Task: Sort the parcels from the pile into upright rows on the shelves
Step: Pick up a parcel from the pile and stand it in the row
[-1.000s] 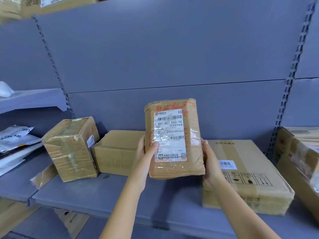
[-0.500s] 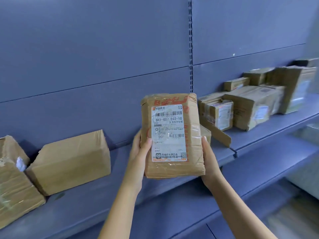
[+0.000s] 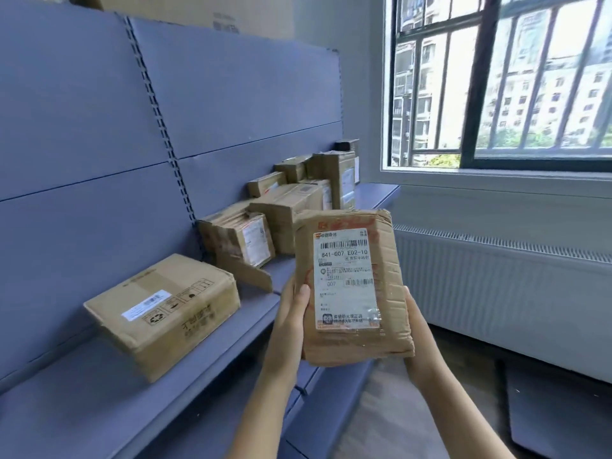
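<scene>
Parcel (image 3: pixel 351 286), taped cardboard, label toward you: held upright just off the shelf (image 3: pixel 99 402), left hand (image 3: pixel 291 313) and right hand (image 3: pixel 419 336) fingers (image 3: pixel 302 294) wrapped round its sides. Hold it vertical; seat it beside the standing boxes (image 3: pixel 288 210).

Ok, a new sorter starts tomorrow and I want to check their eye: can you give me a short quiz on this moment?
1. True or false: the left hand and right hand both hold the labelled parcel.
2. The lone box on the shelf: A lies flat, label up; B stands on end; C hangs off the edge.
3. Fill in: past the row of parcels is a barred ____.
Key: 1 true; 2 A; 3 window.
</scene>
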